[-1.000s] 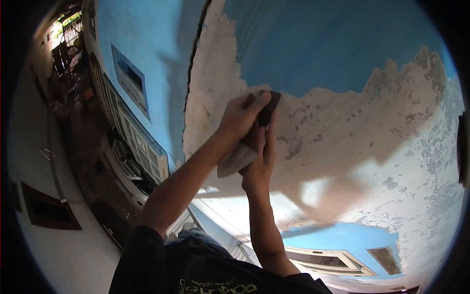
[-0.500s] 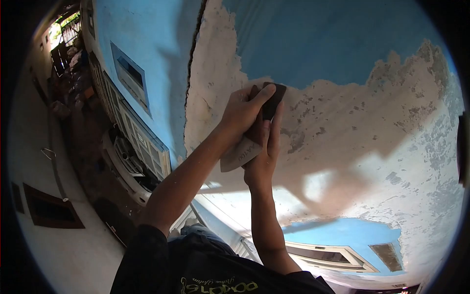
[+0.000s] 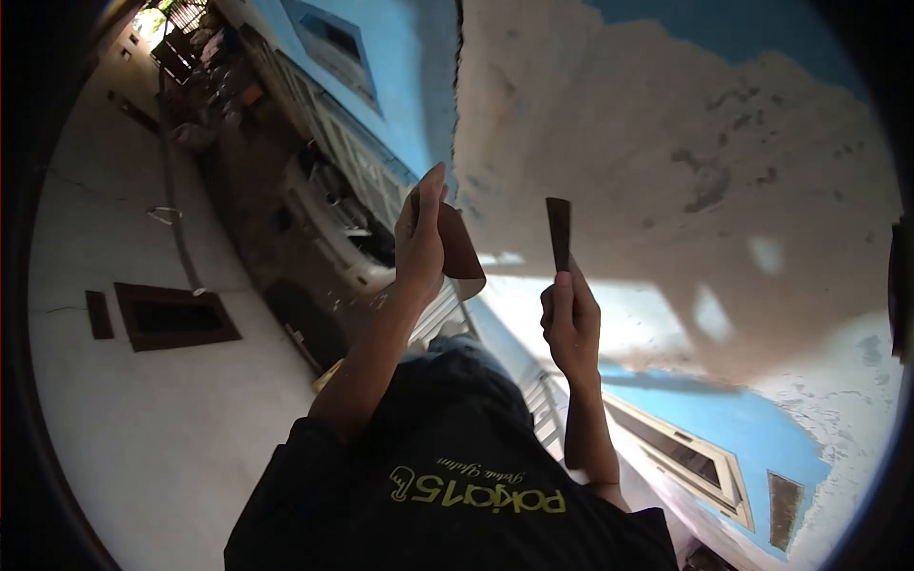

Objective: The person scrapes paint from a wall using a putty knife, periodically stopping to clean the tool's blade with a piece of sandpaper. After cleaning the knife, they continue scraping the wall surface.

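My left hand [image 3: 419,249] grips a sheet of sandpaper [image 3: 460,246], whose reddish-brown face bends away from the palm and curls to a paler underside at its lower end. To its right, my right hand [image 3: 573,325] is closed round the lower end of a dark flat block [image 3: 560,231]. The block is seen nearly edge-on and points upward; its exact kind is not clear. A gap separates the two hands, and both are in front of the patchy wall [image 3: 657,181], where pale filler or bare plaster meets blue paint.
A blue wall section with a window [image 3: 333,43] rises at upper left. Below it are a parked vehicle [image 3: 333,228] and a narrow passage with piled items [image 3: 214,81]. A white wall with a brown-framed opening [image 3: 178,317] is on the left; another window [image 3: 681,452] is lower right.
My hands have come apart from the wall: the left moved left with the sandpaper, the right moved down and right with the dark block. The view has turned and shifted.
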Demonstrator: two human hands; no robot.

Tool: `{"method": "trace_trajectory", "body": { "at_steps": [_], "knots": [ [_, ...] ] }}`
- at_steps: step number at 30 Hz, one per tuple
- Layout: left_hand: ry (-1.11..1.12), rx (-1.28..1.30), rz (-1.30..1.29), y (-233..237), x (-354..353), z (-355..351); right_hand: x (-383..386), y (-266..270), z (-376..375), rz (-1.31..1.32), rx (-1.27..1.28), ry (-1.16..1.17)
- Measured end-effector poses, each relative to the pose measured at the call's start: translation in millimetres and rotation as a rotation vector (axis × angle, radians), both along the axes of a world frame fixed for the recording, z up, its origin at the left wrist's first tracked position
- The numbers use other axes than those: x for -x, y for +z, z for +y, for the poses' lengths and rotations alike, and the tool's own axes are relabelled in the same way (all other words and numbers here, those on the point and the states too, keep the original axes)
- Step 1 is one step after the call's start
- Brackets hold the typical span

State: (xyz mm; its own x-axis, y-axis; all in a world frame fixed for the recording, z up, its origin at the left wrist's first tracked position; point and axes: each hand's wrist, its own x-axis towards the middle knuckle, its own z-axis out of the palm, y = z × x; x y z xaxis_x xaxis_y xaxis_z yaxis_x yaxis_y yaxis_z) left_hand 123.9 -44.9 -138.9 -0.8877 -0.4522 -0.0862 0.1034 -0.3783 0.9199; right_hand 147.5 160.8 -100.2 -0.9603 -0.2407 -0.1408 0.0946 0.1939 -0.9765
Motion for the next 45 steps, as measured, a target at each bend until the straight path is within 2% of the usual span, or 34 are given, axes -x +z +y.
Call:
{"method": "trace_trajectory", "body": {
  "at_steps": [3,6,7,11,14,17,20,23,24,25,26,27,29,30,33,34,37,40,42,44,45],
  "knots": [
    [0.028,-0.249,-0.065,-16,-31,-7,-18,-24,-11,0.139,-0.181,0.141],
    [-0.001,-0.392,0.005,-25,-57,-10,-41,-48,-24,0.411,-0.22,0.347],
    [-0.037,-0.429,0.038,-29,-64,-13,-51,-49,-28,0.335,-0.329,0.405],
    [-0.043,-0.56,0.027,-30,-86,-7,-57,-65,-37,0.307,-0.437,0.4],
    [-0.04,-0.488,-0.057,-46,-97,-10,-67,-59,-34,0.446,-0.382,0.515],
    [-0.016,-0.471,-0.016,-53,-102,-13,-62,-48,-31,0.397,-0.493,0.596],
    [0.134,-0.491,-0.008,-43,-103,-5,-73,-53,-37,0.414,-0.43,0.59],
    [0.235,-0.31,-0.073,-52,-113,-10,-73,-58,-35,0.428,-0.394,0.621],
    [0.323,-0.215,-0.203,-45,-113,-8,-69,-64,-36,0.43,-0.369,0.624],
    [0.342,-0.179,-0.251,-52,-117,-8,-65,-72,-41,0.396,-0.394,0.552],
    [0.362,-0.146,-0.302,-60,-121,-9,-62,-74,-42,0.164,-0.501,0.49],
    [0.351,-0.149,-0.342,-60,-123,-8,-62,-69,-49,0.223,-0.445,0.479],
    [0.293,-0.11,-0.5,-30,-132,-6,-70,-69,-50,0.204,-0.436,0.552],
    [0.224,-0.235,-0.486,-34,-135,-6,-77,-77,-51,0.434,-0.398,0.636],
    [0.263,-0.201,-0.208,-45,-141,2,-83,-88,-59,0.406,-0.316,0.608],
    [0.225,-0.209,-0.239,-48,-145,3,-84,-86,-63,0.402,-0.301,0.559],
    [0.115,-0.225,-0.304,-48,-153,-4,-89,-75,-60,0.308,-0.423,0.696],
    [0.085,-0.153,-0.22,-47,-156,-2,-82,-80,-64,0.256,-0.449,0.63],
    [0.023,-0.211,-0.316,-45,-157,-1,-87,-70,-67,0.09,-0.435,0.605],
    [-0.025,-0.232,-0.371,-48,-158,-2,-92,-70,-61,0.121,-0.422,0.656],
    [-0.023,-0.214,-0.362,-52,-155,4,-88,-66,-63,0.033,-0.477,0.616]
  ]
}}
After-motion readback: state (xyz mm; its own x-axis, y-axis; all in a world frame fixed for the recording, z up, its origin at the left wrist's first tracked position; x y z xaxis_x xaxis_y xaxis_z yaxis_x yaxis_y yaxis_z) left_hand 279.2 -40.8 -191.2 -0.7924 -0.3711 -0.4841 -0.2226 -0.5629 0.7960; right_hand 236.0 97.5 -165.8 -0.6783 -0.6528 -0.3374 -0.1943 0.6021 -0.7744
